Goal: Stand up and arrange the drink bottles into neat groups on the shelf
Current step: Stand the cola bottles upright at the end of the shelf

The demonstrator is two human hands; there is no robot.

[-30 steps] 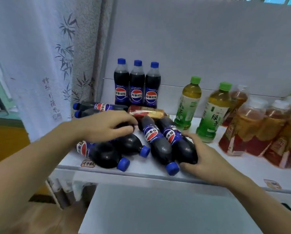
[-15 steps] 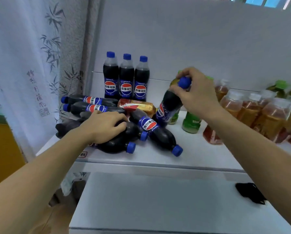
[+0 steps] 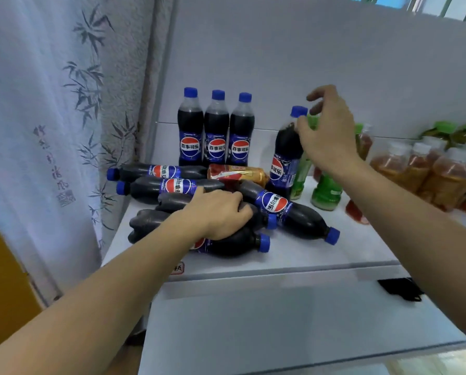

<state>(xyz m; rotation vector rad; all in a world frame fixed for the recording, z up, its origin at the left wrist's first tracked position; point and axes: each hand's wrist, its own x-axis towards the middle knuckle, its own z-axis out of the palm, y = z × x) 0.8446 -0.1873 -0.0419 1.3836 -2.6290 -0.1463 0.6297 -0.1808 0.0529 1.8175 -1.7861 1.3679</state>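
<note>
Left hand: the left hand (image 3: 218, 212) is laid over the pile of lying dark cola bottles with blue caps (image 3: 234, 240), fingers curled round one bottle near its neck.
Right hand: the right hand (image 3: 327, 131) is seen beside the upright dark cola bottle with blue cap (image 3: 286, 158), fingers loosely spread, thumb touching its shoulder; no firm grip is visible.
Upright cola bottle: stood on the white shelf (image 3: 334, 255), apart from the back row, just in front of the green tea bottles (image 3: 326, 193).
Back row: three upright blue-capped cola bottles (image 3: 216, 131) are lined against the wall, touching.
Lying bottles: several cola bottles are left flat on the shelf's left part; an amber tea bottle with red label (image 3: 237, 174) lies among them.
Right side: amber white-capped tea bottles (image 3: 426, 171) are grouped, blurred.
Left edge: a white curtain with bamboo print (image 3: 50, 117) hangs there.
</note>
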